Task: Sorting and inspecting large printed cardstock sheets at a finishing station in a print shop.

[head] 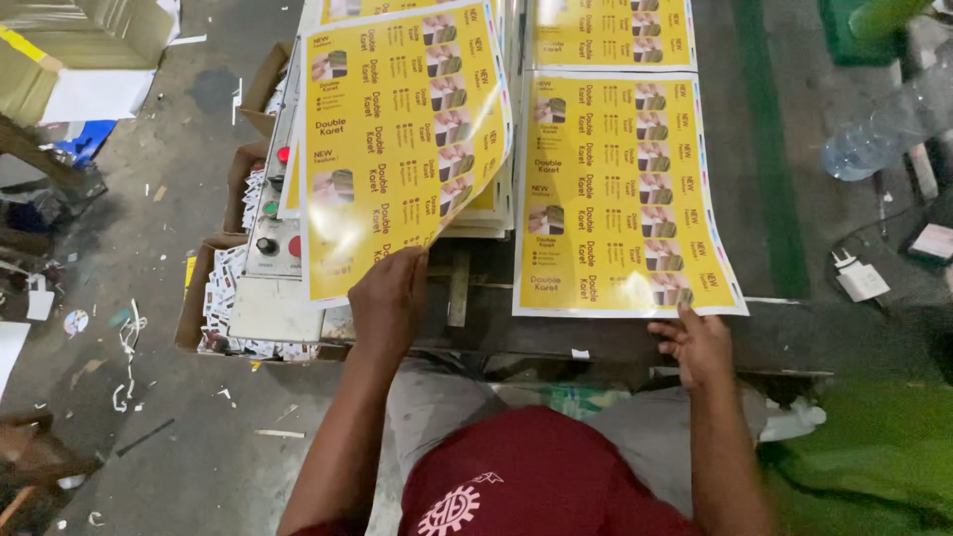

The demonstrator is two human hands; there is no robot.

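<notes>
Lifted yellow sheet (pixel 402 139), long axis running away, bowed upward, pinched at near edge by left hand (pixel 389 301); right hand (pixel 700 344), fingers loosely spread, touching near edge of flat sheet (pixel 620 189).

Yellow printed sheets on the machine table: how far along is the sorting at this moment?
Done: one yellow sheet lies flat on the right side, the right hand touching its bottom edge. In hand: the left hand lifts a curled sheet off the left stack. Left: that stack shows several more sheets. How many cannot be told.
</notes>
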